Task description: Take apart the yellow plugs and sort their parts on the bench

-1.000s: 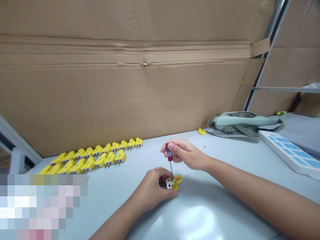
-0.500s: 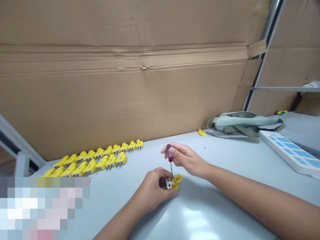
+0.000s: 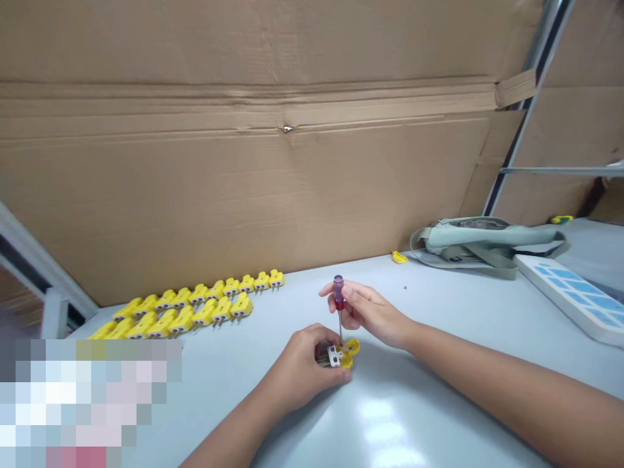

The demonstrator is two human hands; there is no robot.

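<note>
My left hand is closed on a small yellow plug with metal parts, pressing it to the pale grey table. My right hand pinches a small screwdriver with a red and purple handle. The screwdriver stands upright with its tip down in the plug. Both forearms reach in from the lower edge of the view.
Two rows of several yellow plugs lie at the back left by the cardboard wall. A lone yellow piece, a grey-green bag and a white power strip sit at the right. A blurred patch covers the lower left.
My right hand has slid lower on the screwdriver, so more of the handle top shows above the fingers. The view shifted slightly. The left hand stays on the plug.
</note>
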